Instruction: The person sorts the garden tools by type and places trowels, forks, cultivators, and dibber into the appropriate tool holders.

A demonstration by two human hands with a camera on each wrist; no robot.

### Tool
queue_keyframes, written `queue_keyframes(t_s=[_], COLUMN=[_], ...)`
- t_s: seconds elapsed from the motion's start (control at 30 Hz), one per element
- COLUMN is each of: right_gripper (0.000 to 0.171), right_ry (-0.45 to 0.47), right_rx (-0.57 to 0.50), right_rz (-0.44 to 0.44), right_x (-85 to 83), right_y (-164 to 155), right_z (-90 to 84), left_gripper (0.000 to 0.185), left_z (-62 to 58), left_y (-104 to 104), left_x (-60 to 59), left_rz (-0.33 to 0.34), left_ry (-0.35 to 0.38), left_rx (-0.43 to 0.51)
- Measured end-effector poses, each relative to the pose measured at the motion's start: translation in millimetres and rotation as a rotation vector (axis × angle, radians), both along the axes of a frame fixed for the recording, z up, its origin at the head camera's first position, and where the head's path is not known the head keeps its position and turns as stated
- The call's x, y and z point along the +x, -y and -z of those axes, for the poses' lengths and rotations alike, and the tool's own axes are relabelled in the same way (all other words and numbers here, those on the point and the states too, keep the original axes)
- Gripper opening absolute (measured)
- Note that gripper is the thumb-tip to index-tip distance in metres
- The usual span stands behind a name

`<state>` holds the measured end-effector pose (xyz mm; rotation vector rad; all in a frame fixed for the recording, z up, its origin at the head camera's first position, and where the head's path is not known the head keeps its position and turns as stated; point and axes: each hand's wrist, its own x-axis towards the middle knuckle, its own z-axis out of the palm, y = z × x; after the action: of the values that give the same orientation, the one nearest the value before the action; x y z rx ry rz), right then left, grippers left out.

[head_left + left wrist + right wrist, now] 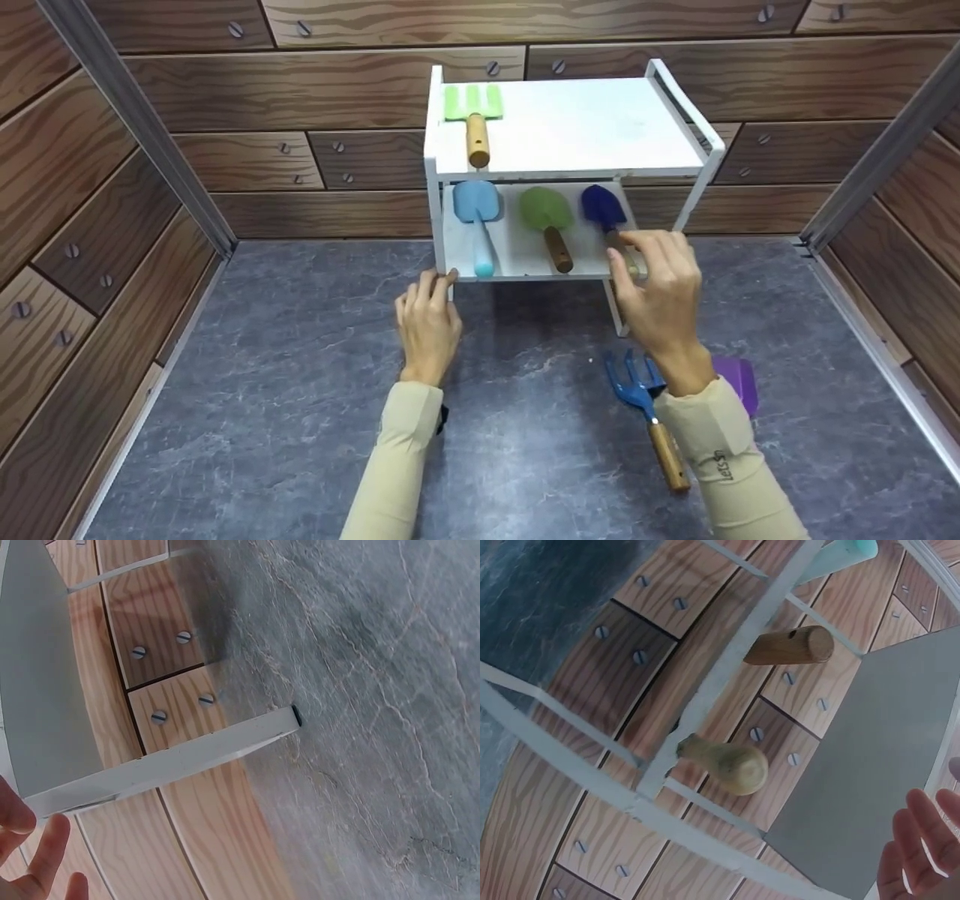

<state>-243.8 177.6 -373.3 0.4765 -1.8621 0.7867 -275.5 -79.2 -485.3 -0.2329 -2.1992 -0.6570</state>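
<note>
A small white two-tier rack [570, 127] stands in front of me. My left hand [429, 322] grips its lower front left corner; fingers [51, 847] show beside that corner in the left wrist view. On the lower tier lie a light blue trowel [478, 206], a green trowel [546, 210] with a brown handle and a dark blue trowel [602, 207]. My right hand [664, 292] is in front of the dark blue trowel's wooden handle [739, 769]. The right wrist view shows the fingers loosely extended and apart from that handle. A light green fork [474, 105] lies on the top tier.
On the grey marbled floor [285, 405] a blue hand fork [637, 390] with a wooden handle lies by my right forearm. A purple tool [739, 382] is partly hidden behind that forearm. Wood-patterned walls [337, 90] enclose the back and both sides.
</note>
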Motion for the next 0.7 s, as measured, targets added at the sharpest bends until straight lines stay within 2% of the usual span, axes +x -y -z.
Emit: queue_keyframes(t_s=[0.5,0.7], right_gripper=[0.014,0.015], right_ry=[0.055,0.080], right_rx=[0.015,0.003], right_rz=[0.061,0.083], right_x=[12.2,18.3], right_y=[-23,-31], right_z=[14.5,27.0], left_gripper=[0.033,0.033], left_z=[-0.6,0.0], left_y=[-1,0], left_x=[-0.3,0.2], left_rz=[0.014,0.004], left_ry=[0.002,-0.007], left_rx=[0.021,0.019])
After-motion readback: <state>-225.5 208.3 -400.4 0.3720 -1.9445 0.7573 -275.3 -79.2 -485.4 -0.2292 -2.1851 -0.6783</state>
